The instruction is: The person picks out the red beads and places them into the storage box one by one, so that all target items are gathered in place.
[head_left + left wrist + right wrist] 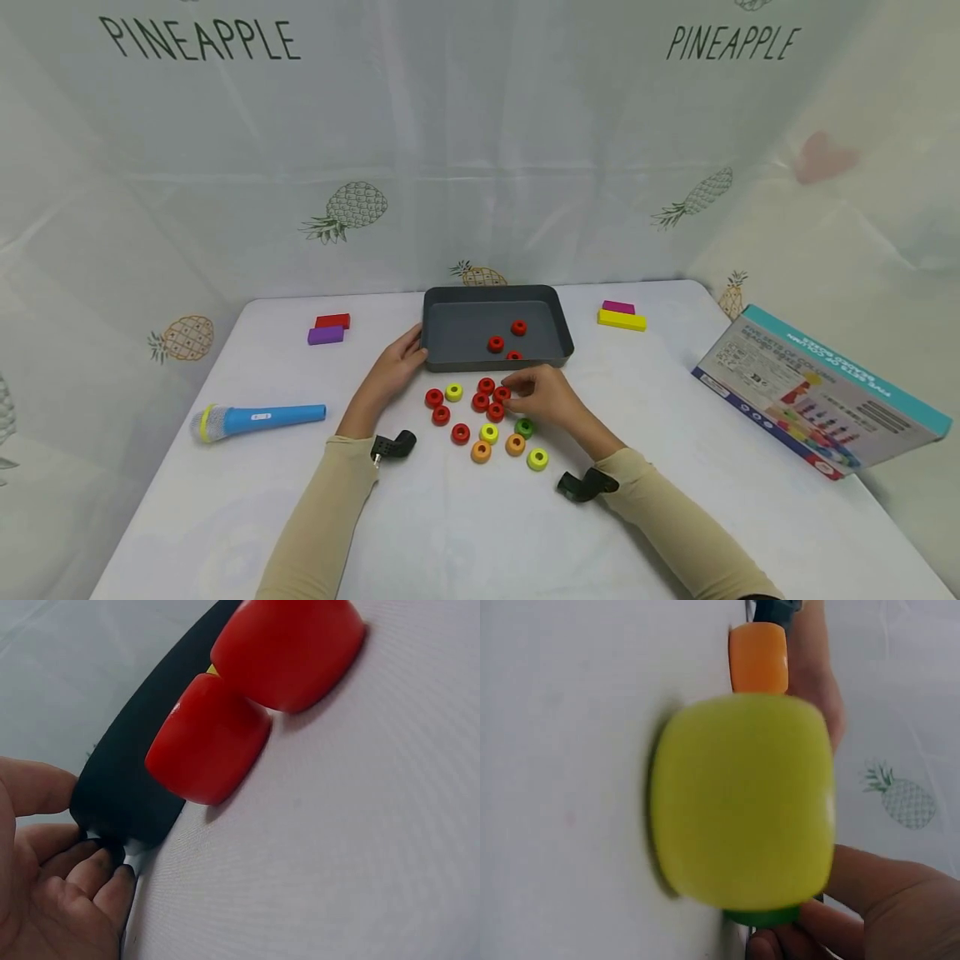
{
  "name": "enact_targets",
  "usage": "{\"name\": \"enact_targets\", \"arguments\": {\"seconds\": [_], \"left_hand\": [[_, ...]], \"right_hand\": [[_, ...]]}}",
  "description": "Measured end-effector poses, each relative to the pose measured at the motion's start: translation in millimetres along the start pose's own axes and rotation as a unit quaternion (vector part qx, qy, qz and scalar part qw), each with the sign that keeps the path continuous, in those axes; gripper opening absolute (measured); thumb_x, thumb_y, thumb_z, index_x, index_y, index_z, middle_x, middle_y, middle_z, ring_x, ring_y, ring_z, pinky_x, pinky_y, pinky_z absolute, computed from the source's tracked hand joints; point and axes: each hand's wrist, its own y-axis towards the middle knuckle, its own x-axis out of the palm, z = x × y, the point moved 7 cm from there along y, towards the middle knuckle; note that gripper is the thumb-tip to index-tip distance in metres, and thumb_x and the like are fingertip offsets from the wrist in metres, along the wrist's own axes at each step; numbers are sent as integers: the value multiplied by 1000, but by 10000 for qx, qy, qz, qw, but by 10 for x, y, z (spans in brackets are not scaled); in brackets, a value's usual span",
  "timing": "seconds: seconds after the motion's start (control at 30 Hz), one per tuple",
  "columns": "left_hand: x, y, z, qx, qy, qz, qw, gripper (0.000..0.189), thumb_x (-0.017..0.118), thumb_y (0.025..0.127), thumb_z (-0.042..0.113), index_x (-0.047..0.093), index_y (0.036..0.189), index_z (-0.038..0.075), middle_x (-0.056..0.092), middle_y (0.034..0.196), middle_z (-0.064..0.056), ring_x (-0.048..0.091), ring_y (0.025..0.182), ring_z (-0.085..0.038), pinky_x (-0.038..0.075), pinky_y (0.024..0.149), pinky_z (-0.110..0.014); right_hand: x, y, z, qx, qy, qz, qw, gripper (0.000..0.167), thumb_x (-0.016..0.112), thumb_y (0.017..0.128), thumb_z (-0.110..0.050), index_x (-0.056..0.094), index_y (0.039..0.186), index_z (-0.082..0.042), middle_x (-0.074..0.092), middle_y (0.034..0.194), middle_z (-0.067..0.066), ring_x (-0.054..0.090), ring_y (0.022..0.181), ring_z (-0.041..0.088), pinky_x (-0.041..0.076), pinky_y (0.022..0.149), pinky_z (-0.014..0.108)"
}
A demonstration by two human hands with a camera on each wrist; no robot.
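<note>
My left hand (pixel 393 367) grips the near left corner of a dark grey tray (pixel 457 321). Up close in the left wrist view, thumb and fingers lie around that corner, beside two red beads (pixel 210 739). In front of the tray, my right hand (pixel 551 396) pinches a red bead (pixel 502 395) at the edge of a small red cluster. The right wrist view hides this pinch behind a large yellow bead (pixel 742 802). Inside the tray lie three red beads (pixel 519 327), one partly covered by the near wall.
Loose red, yellow, orange (pixel 481 452) and green beads (pixel 524 428) lie before the tray. A toy microphone (pixel 262 419) is at left. Red and purple blocks (pixel 326 335) sit back left, pink and yellow blocks (pixel 622 320) back right. A printed box (pixel 817 392) leans at right.
</note>
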Motion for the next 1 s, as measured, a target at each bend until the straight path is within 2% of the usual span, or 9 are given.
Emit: {"name": "enact_targets", "arguments": {"seconds": [0.23,0.6,0.83,1.0], "left_hand": [[6,1,19,12,-51,-20,10000,64,51,104,24,25,162,21,30,167,-7,34,152,-25,25,126,-44],[6,-19,17,-76,-18,9,10000,63,50,105,24,24,162,20,30,167,-7,33,153,-25,24,127,-44],[-2,-21,11,-107,50,14,9999,62,49,106,24,24,163,21,29,167,-7,32,153,-25,23,127,-45],[4,-28,21,-129,-2,-11,9999,62,49,106,24,24,163,21,29,167,-6,31,154,-24,22,127,-45]], "right_hand": [[18,11,14,120,-52,9,9999,27,85,80,-15,80,106,-11,77,98,0,63,84,12,58,78,28],[7,13,7,85,-152,-15,9998,27,85,81,-17,80,106,-12,76,98,-2,63,84,11,58,77,27],[-163,68,-153,-238,-93,49,9997,25,85,81,-18,80,105,-12,75,97,1,62,82,14,56,72,25],[-293,166,-219,-324,-174,86,9993,23,84,82,-18,80,104,-12,77,97,1,65,82,13,57,71,24]]}}
